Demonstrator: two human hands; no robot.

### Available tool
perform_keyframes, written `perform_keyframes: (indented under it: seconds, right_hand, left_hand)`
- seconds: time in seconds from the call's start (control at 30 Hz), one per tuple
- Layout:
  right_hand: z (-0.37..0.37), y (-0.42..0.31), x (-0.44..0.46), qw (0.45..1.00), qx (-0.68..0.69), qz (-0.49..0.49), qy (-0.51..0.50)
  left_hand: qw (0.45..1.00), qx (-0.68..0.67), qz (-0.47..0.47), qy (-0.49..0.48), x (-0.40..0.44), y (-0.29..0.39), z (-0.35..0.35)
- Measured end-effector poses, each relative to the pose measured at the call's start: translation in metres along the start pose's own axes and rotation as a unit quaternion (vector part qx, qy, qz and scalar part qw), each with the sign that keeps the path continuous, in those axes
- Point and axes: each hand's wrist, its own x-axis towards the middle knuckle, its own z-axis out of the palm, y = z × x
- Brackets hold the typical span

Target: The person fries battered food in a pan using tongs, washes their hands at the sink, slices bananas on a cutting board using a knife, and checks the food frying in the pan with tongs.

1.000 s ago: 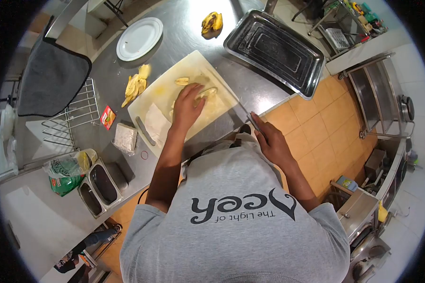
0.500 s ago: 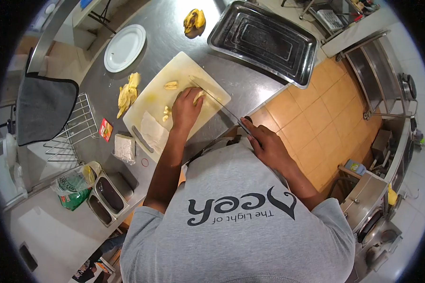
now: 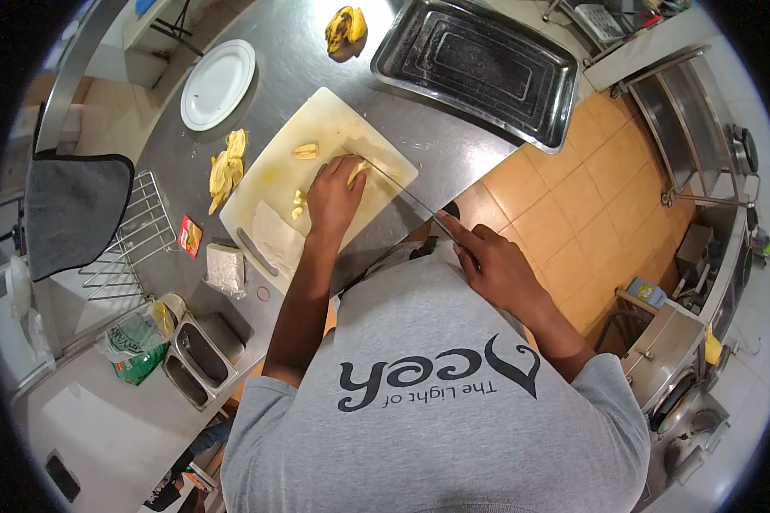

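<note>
My left hand (image 3: 335, 193) is closed on a piece of peeled banana (image 3: 357, 173) on the yellowish-white cutting board (image 3: 269, 173). My right hand (image 3: 494, 267) grips the handle of a long knife (image 3: 406, 191), whose blade reaches over the board beside the held banana. Another banana chunk (image 3: 305, 151) lies farther up the board, and a few small cut pieces (image 3: 299, 203) sit left of my left wrist. A thin pale wrapper sheet (image 3: 275, 239) is spread on the board near its handle slot.
Banana peels (image 3: 226, 173) and a white plate (image 3: 218, 85) lie left of the board. A dark metal baking tray (image 3: 479, 73) and ripe bananas (image 3: 345, 32) are at the far side. A wrapped pale block (image 3: 226, 270) and a red packet (image 3: 189, 237) are at near left.
The view has shifted slightly. My left hand stays on the banana, and the knife remains beside it with only a small movement of the blade.
</note>
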Motion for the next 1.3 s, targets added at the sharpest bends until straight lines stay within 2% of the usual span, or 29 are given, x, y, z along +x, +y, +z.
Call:
perform_keyframes:
  seconds: [0.33, 0.43, 0.63, 0.73, 0.9, 1.3]
  right_hand:
    - [-0.011, -0.024, 0.001, 0.998, -0.061, -0.005, -0.026]
    - [0.000, -0.013, 0.010, 0.994, -0.080, 0.027, -0.065]
    - [0.049, 0.038, 0.034, 1.000, -0.015, -0.020, -0.009]
    - [0.033, 0.020, 0.034, 0.999, -0.021, 0.001, -0.032]
    - [0.010, 0.002, 0.032, 0.999, -0.034, -0.015, -0.012]
    - [-0.020, -0.024, 0.014, 0.998, -0.045, -0.011, -0.049]
  left_hand:
    - [1.000, 0.007, -0.003, -0.015, -0.002, 0.000, 0.002]
    - [1.000, 0.002, -0.008, -0.015, -0.002, 0.001, 0.002]
    - [0.999, 0.005, -0.025, -0.022, -0.005, 0.000, 0.004]
    - [1.000, -0.004, -0.001, -0.005, -0.007, 0.002, 0.003]
    - [0.999, -0.025, 0.019, 0.023, -0.007, 0.002, 0.004]
    - [0.999, -0.030, -0.008, 0.010, -0.006, 0.006, 0.001]
